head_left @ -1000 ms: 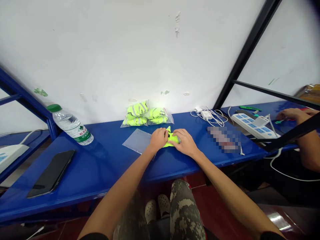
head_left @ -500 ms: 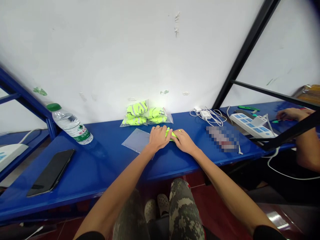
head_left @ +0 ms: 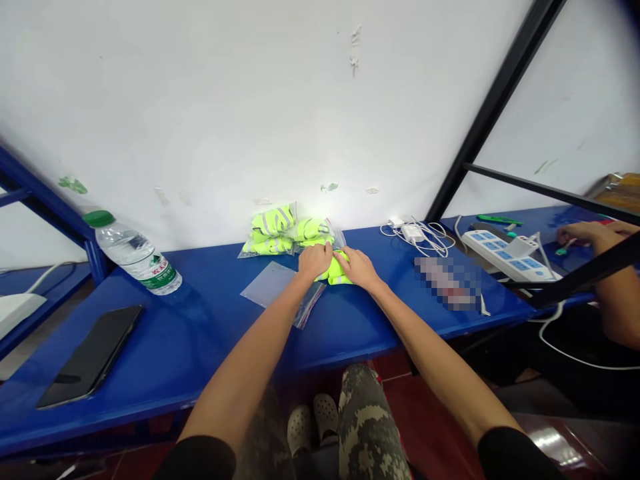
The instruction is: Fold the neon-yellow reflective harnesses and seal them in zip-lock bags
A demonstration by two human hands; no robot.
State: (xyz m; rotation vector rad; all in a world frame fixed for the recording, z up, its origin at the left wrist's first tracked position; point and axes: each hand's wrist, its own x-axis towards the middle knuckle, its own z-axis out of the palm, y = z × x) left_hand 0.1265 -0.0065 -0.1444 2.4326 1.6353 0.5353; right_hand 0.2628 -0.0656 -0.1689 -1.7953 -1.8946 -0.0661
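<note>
Neon-yellow hi-vis vest [head_left: 337, 272], folded into a small bundle w/ a grey reflective strip showing, is positioned on the blue-painted counter [head_left: 200, 327] directly under & just right of the left hand [head_left: 315, 260]. Both arms are stretched fwd from black sleeves, elbows low, wrists angled inward, so the left hand & right hand [head_left: 358, 267] are brought close together, nearly touching. Fingertips of both are laid on the vest's upper side; whether it is firmly gripped can't be told. Just left of the left hand, a clear zip bag [head_left: 273, 285] is laid flat on the counter, its red-striped edge running toward the left wrist. Behind the hands, against the white wall, bagged yellow vests [head_left: 285, 233] are piled, almost touching the left fingers. Further left, a water bottle [head_left: 133, 261] lies on its side, w/ a black phone [head_left: 90, 357] nearer the counter edge. To the right are a white charger w/ tangled cables [head_left: 417, 233], a pixelated item [head_left: 450, 283] & a power strip [head_left: 507, 257], beyond which a co-worker's hand [head_left: 585, 233] is seen.
</note>
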